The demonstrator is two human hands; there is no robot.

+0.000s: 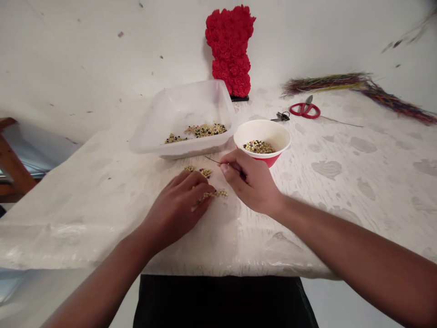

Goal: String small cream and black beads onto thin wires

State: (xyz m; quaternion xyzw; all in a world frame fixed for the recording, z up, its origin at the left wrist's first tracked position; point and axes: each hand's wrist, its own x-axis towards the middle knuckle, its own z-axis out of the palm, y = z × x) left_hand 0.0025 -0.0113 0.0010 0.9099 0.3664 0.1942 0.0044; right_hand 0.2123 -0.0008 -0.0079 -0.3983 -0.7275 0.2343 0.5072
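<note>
My right hand point(251, 180) is closed in a pinch on a thin wire point(212, 159), whose free end points left over the table. My left hand point(180, 200) rests low beside it, its fingers curled round a small strand of beads point(205, 197); its thumb and fingertips are partly hidden. Small clusters of pale and dark beads point(205, 173) lie on the table just beyond the left fingers. Right behind my right hand stands a white and red paper bowl point(273, 157) with loose beads point(258, 146) in it.
A clear plastic tub point(146, 143) holding more beads stands at the back left. Behind it is a red rose figure point(232, 50). Red-handled scissors point(305, 110), a small dark metal item point(282, 117) and bundles of coloured wires point(327, 83) lie at the back right.
</note>
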